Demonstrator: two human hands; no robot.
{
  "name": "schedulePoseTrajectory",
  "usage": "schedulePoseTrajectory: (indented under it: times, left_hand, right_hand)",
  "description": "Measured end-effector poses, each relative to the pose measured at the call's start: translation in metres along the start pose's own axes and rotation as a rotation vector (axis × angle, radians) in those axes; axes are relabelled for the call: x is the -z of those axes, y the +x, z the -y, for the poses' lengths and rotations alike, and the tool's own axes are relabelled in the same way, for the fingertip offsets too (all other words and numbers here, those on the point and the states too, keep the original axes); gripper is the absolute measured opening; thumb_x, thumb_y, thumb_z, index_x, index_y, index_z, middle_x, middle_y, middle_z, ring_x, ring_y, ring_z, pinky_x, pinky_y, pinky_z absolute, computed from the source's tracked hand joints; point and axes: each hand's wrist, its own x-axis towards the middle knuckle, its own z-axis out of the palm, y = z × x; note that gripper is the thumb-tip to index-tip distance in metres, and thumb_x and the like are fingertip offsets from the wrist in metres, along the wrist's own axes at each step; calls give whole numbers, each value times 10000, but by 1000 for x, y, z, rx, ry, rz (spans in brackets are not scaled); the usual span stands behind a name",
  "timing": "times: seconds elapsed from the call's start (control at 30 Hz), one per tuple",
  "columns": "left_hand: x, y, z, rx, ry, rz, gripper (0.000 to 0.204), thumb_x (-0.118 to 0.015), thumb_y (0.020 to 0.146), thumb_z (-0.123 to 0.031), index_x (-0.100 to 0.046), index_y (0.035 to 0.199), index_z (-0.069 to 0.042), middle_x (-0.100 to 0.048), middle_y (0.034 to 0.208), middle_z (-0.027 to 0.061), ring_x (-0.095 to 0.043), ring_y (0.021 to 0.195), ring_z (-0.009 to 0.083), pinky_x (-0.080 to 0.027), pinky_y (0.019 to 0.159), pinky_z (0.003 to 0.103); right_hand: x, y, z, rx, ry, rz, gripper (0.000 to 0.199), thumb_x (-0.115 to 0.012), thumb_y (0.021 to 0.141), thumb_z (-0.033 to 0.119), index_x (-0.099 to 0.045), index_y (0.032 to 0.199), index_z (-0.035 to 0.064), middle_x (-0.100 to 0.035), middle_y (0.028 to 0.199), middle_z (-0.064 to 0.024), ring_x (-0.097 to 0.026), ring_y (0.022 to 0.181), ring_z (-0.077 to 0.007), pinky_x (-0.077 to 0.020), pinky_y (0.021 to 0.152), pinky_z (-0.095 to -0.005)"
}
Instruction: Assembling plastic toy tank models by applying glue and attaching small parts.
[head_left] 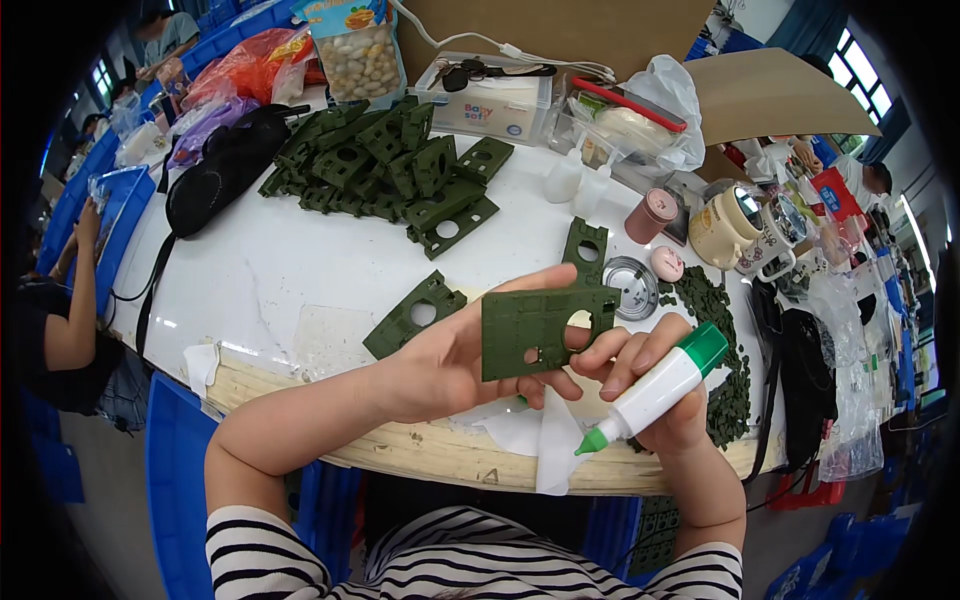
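My left hand (440, 365) is closed on a dark green plastic plate (510, 338) with a round hole and a smaller opening, raised above the table's near edge. In my right hand (676, 430) is a white glue bottle (655, 396) with a green base and a green pointed tip, tilted down to the left. The right fingertips reach the plate's right edge; whether they press on it I cannot tell. A similar plate (400, 325) lies left of my left hand. Behind the held plate is another green piece (583, 243), partly hidden. Many tiny green parts (715, 320) are spread at the right.
A heap of green plates (345, 165) fills the table's far left. Behind it stand a snack bag (355, 55) and a clear box (490, 105). A round dish (632, 288), a pink canister (650, 215) and a cream mug (722, 228) stand right. White paper (560, 445) hangs over the front edge.
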Motion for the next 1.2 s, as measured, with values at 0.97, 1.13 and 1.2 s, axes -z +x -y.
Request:
schedulePoseTrajectory:
  times: [0.97, 1.13, 1.2]
  left_hand:
    - [-5, -1, -1, -172, 530, -309, 675, -674, 840, -40, -232, 1349, -74, -523, 1237, 169, -617, 1073, 283, -547, 903, 383]
    - [-2, -7, 7, -312, 915, -279, 668, -684, 818, 9, -231, 1304, -61, -482, 1244, 143, -593, 1105, 245, -538, 907, 354]
    - [-8, -5, 12, -311, 780, -309, 684, -705, 801, 23, -250, 1307, -40, -471, 1234, 131, -589, 1099, 208, -536, 889, 332]
  right_hand:
    - [0, -2, 18, 142, -448, -457, 457, -626, 901, 373, -446, 1147, 33, -561, 1078, -133, -589, 1001, -247, -473, 880, -383]
    - [-9, -3, 6, -1, -116, -448, 376, -550, 952, 310, -419, 1195, 55, -566, 1112, -106, -581, 1108, -288, -477, 938, -445]
    - [-11, -3, 4, -39, 19, -458, 330, -523, 970, 276, -423, 1209, 71, -568, 1128, -97, -560, 1157, -307, -468, 962, -477]
